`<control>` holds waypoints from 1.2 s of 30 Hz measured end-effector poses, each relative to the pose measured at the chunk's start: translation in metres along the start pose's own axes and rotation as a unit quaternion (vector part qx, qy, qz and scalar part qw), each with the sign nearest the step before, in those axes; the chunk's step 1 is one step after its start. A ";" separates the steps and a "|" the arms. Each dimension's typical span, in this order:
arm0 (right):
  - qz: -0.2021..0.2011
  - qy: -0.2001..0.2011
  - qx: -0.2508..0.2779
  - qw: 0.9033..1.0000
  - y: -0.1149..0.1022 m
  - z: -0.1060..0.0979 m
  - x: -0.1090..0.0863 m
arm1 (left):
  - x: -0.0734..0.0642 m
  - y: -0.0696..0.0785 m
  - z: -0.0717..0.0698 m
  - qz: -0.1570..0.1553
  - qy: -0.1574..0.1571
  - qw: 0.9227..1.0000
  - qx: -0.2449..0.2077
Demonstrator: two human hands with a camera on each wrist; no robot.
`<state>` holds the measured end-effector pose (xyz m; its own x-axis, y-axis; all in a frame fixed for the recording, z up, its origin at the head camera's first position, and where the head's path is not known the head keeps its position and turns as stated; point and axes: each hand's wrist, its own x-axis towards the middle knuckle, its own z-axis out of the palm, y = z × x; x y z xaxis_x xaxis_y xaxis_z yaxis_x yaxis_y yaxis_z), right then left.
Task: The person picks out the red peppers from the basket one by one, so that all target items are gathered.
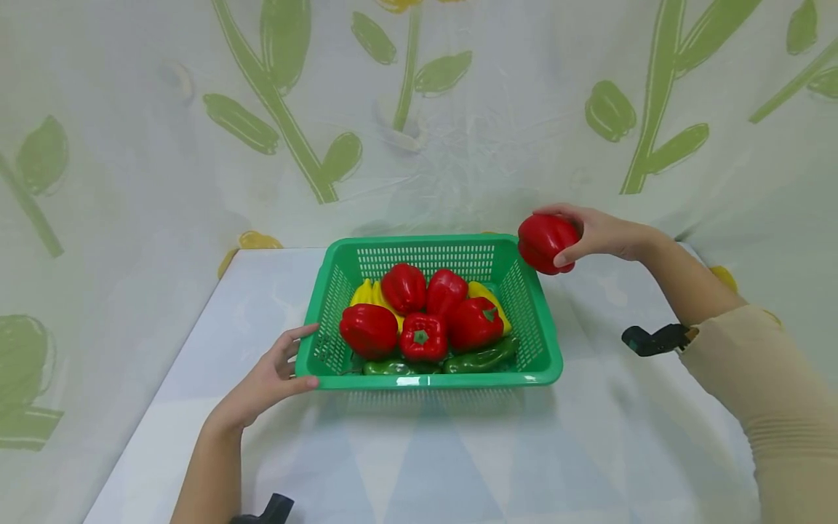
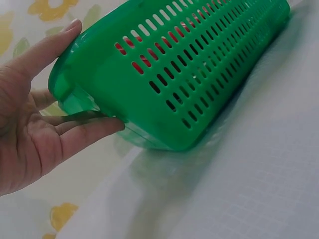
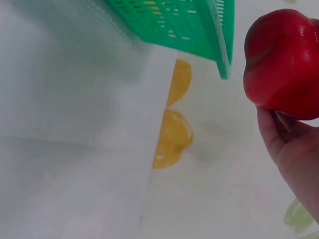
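A green plastic basket (image 1: 432,380) with slotted walls stands on the table. My left hand (image 1: 265,378) holds its left end, with the thumb at the front corner of the rim. In the left wrist view, the other fingers of that hand (image 2: 37,119) reach below the rim against the wall. Off the basket's right rim, my right hand (image 1: 599,231) grips a red bell pepper (image 1: 545,244) up in the air. Several red bell peppers (image 1: 369,331) lie in the basket, with green peppers (image 1: 481,358) along the front and yellow bananas (image 1: 363,293) partly hidden beneath them.
The table (image 1: 445,458) has a pale surface with faint blue and white triangles. Behind it hangs a whitish sheet (image 1: 497,145) printed with green leaves and yellow flowers. Dark wrist mounts (image 1: 655,340) jut from both forearms.
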<state>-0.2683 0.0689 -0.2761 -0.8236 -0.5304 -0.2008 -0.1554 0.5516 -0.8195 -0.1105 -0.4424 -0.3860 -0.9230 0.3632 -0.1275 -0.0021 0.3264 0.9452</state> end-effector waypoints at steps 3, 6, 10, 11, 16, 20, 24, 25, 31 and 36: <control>0.014 0.021 -0.004 1.000 0.006 -0.005 -0.005 | -0.001 0.001 0.000 -0.002 -0.002 1.000 0.001; 0.028 0.043 -0.013 0.999 0.013 -0.010 -0.011 | -0.003 0.001 0.000 -0.001 -0.002 1.000 0.001; 0.035 0.063 -0.022 0.997 0.023 -0.015 -0.018 | -0.003 0.001 0.001 -0.001 -0.003 1.000 -0.002; 0.037 0.067 -0.022 0.997 0.026 -0.016 -0.019 | -0.004 0.001 0.001 -0.001 -0.003 1.000 -0.003; 0.050 0.080 -0.014 0.995 0.038 -0.014 -0.023 | -0.004 0.001 0.001 -0.001 -0.003 1.000 -0.003; 0.064 0.081 -0.006 0.995 0.051 -0.008 -0.022 | -0.004 0.001 0.001 -0.002 -0.004 1.000 -0.004; 0.069 0.086 -0.001 0.994 0.064 0.000 -0.018 | -0.004 0.001 0.001 -0.001 -0.004 1.000 -0.005; 0.070 0.087 0.000 0.994 0.067 0.002 -0.017 | -0.004 0.001 0.001 -0.001 -0.003 1.000 -0.005; 0.082 0.089 0.014 0.993 0.082 0.012 -0.009 | -0.005 0.001 0.001 -0.006 -0.003 1.000 -0.005; 0.083 0.084 0.009 0.993 0.093 0.020 -0.003 | -0.005 0.001 0.001 -0.007 -0.003 1.000 -0.007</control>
<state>-0.2695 0.1095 -0.3627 -0.9167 -0.3174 -0.2427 -0.0017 0.6106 -0.7919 -0.1058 -0.4430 -0.3849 -0.9207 0.3631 -0.1429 -0.0212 0.3191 0.9475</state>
